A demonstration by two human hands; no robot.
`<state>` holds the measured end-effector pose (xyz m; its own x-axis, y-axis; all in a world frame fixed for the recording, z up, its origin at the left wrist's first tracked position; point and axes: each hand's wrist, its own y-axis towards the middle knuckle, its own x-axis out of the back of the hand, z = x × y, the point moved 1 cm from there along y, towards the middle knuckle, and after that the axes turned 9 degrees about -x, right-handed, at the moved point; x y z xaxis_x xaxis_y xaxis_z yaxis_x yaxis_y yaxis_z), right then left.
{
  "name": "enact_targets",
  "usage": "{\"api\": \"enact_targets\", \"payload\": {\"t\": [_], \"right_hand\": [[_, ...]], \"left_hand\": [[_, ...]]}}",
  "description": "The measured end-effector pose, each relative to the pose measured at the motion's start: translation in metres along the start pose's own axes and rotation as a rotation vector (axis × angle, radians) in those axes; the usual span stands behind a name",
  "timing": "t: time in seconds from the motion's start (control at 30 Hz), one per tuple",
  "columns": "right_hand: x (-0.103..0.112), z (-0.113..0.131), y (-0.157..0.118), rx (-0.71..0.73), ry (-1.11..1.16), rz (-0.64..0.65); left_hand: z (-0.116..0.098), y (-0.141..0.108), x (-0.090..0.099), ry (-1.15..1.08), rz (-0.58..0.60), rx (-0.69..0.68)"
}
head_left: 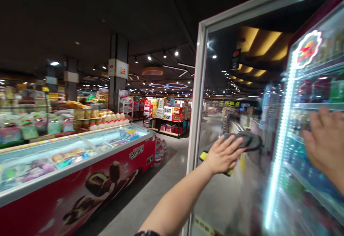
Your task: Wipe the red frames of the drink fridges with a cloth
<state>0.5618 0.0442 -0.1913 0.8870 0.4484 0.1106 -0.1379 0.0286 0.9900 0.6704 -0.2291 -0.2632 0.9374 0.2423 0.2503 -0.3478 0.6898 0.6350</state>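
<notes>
My left hand (224, 155) reaches out from the bottom middle, fingers laid over a folded grey cloth (248, 141) with yellow showing at its edges. It presses this cloth against the glass pane (228, 200) of a tall, pale-framed door that stands open. On the right side, my right hand (325, 143) is raised with its fingers stretched out and apart, blurred, with nothing seen in it. Whether it touches the glass, I cannot tell. Around it are lit cooler shelves with bottles (319, 91) and a bright vertical light strip (279, 150).
A long red chest freezer (113, 182) with packaged goods inside runs along the left. Behind it are shelves of jars and bags (88, 114). Several wrapped bottles (160, 152) stand at its far end. Grey floor (139, 196) lies between freezer and door; stacked boxes (168, 112) stand farther back.
</notes>
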Motion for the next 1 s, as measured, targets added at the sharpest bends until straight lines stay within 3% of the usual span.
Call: {"api": "enact_targets", "payload": {"t": [0.03, 0.1, 0.17, 0.23, 0.27, 0.33, 0.47, 0.53, 0.57, 0.63, 0.7, 0.77, 0.8, 0.87, 1.0], "right_hand": [[-0.004, 0.003, 0.003, 0.016, 0.019, 0.012], [-0.012, 0.004, 0.008, 0.039, 0.065, 0.016], [-0.015, 0.000, 0.010, 0.042, 0.086, -0.004], [-0.016, -0.004, 0.010, 0.056, 0.111, -0.004], [-0.016, -0.006, 0.010, 0.061, 0.127, 0.002], [-0.016, -0.007, 0.010, 0.068, 0.162, 0.013], [-0.012, -0.009, 0.015, 0.085, 0.233, 0.032], [-0.008, -0.014, 0.019, 0.109, 0.285, 0.057], [-0.004, -0.018, 0.021, 0.132, 0.322, 0.073], [0.003, -0.030, 0.023, 0.189, 0.415, 0.110], [0.010, -0.049, 0.021, 0.220, 0.500, 0.133], [0.017, -0.071, 0.013, 0.211, 0.529, 0.125], [0.019, -0.083, 0.007, 0.197, 0.522, 0.112], [0.023, -0.104, -0.005, 0.171, 0.492, 0.095], [0.025, -0.127, -0.022, 0.149, 0.447, 0.156]], "left_hand": [[0.006, -0.008, -0.001, 0.011, -0.014, 0.019], [0.027, -0.002, -0.003, 0.037, -0.044, 0.228], [0.047, 0.029, -0.004, 0.063, -0.056, 0.502], [0.052, 0.067, -0.005, 0.069, -0.064, 0.618], [0.048, 0.082, -0.005, 0.063, -0.062, 0.607], [0.027, 0.094, -0.007, 0.043, -0.043, 0.457], [-0.018, 0.051, -0.010, 0.024, -0.006, -0.023], [-0.021, 0.030, -0.010, 0.003, 0.008, -0.130], [-0.017, 0.028, -0.009, -0.003, 0.008, -0.089], [0.000, 0.044, -0.005, -0.003, -0.031, 0.152], [0.017, 0.079, -0.001, 0.006, -0.103, 0.481], [0.023, 0.116, 0.001, -0.003, -0.152, 0.635], [0.020, 0.130, 0.001, -0.007, -0.157, 0.627], [0.005, 0.139, 0.000, -0.015, -0.130, 0.486], [-0.030, 0.097, -0.001, -0.023, -0.025, -0.001]]}}
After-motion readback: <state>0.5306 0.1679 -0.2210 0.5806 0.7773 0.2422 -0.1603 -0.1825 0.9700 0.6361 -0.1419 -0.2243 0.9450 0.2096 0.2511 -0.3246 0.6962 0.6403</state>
